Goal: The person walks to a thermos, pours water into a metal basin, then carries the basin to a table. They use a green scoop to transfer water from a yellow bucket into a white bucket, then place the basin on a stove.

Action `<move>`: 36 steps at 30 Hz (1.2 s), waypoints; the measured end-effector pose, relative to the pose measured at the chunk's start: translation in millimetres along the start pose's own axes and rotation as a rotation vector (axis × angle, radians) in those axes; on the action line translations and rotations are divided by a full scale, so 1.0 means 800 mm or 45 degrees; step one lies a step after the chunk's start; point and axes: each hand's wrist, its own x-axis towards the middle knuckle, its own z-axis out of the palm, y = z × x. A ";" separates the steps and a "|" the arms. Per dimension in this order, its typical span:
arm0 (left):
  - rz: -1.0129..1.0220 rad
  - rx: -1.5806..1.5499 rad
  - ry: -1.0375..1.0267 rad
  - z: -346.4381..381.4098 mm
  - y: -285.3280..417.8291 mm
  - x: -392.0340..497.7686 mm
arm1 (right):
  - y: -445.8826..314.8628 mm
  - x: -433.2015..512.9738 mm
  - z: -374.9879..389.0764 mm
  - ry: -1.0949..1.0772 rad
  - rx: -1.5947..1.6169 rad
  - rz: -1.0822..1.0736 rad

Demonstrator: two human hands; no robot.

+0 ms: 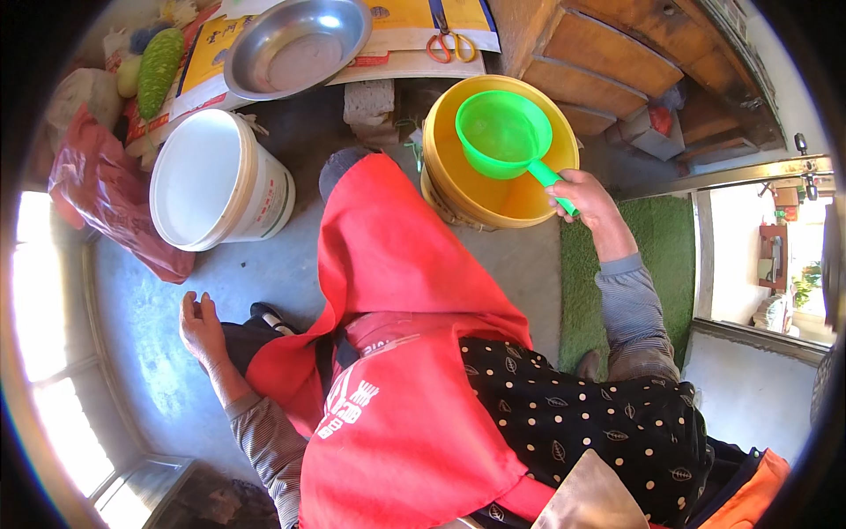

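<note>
My right hand (585, 198) grips the handle of a green plastic ladle (503, 129). The ladle's bowl is over the mouth of a yellow bucket (522, 206); whether it touches what is inside cannot be told. Apart from everything, my left hand (201, 330) hangs near my left knee with its fingers loosely curled and nothing in them. A white plastic bucket (198, 182) stands on the floor ahead of that hand, its visible inside pale. My red apron (403, 251) spreads across my lap between the two hands.
A steel basin (301, 53), scissors (451, 46) and a green gourd (160, 73) lie on a paper-covered surface. Beside the white bucket slumps a reddish plastic bag (109, 192). Wooden drawers (608, 49) stand at upper right, with a green mat (634, 264) below.
</note>
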 end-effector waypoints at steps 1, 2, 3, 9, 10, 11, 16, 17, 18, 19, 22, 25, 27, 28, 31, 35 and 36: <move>0.015 -0.011 0.023 0.000 -0.001 -0.001 | -0.007 -0.006 -0.001 -0.007 -0.012 -0.038; 0.014 -0.012 0.023 -0.001 0.000 0.000 | -0.015 -0.012 -0.002 -0.012 -0.023 -0.080; 0.011 -0.011 0.024 -0.001 0.004 -0.001 | -0.023 -0.016 -0.003 -0.019 -0.036 -0.122; -0.072 -0.118 0.001 -0.004 0.008 0.000 | -0.088 -0.023 0.006 -0.091 -0.030 -0.243; -0.113 -0.160 -0.008 -0.006 0.008 0.000 | -0.101 -0.019 0.011 -0.128 -0.016 -0.276; -0.125 -0.143 -0.016 -0.007 0.014 0.002 | -0.114 -0.015 0.015 -0.166 0.021 -0.301; -0.129 -0.081 -0.002 -0.010 0.017 0.003 | -0.191 0.024 0.060 -0.266 -0.035 -0.431; -0.143 -0.069 -0.003 -0.012 0.016 0.003 | -0.206 0.036 0.072 -0.286 -0.048 -0.454; -0.131 -0.068 0.011 -0.011 0.015 0.003 | -0.222 0.046 0.083 -0.300 -0.063 -0.475; -0.120 -0.067 0.025 -0.011 0.013 0.003 | -0.238 0.055 0.096 -0.273 -0.079 -0.497; -0.137 -0.087 0.017 -0.011 0.012 0.004 | -0.280 0.084 0.139 -0.307 -0.074 -0.569; -0.085 -0.087 0.022 -0.009 0.011 0.007 | -0.311 0.130 0.171 -0.294 -0.041 -0.530; -0.102 -0.078 0.025 -0.011 0.007 0.006 | -0.325 0.150 0.202 -0.270 0.010 -0.531; -0.108 -0.076 0.025 -0.011 0.005 0.006 | -0.331 0.157 0.213 -0.231 -0.018 -0.524; -0.092 -0.019 0.047 -0.016 0.010 0.007 | -0.341 0.185 0.242 -0.160 -0.037 -0.524; -0.121 -0.048 0.036 -0.018 0.011 0.009 | -0.347 0.204 0.264 -0.102 -0.150 -0.585; -0.145 -0.061 0.021 -0.020 0.012 0.010 | -0.349 0.209 0.268 -0.099 -0.179 -0.583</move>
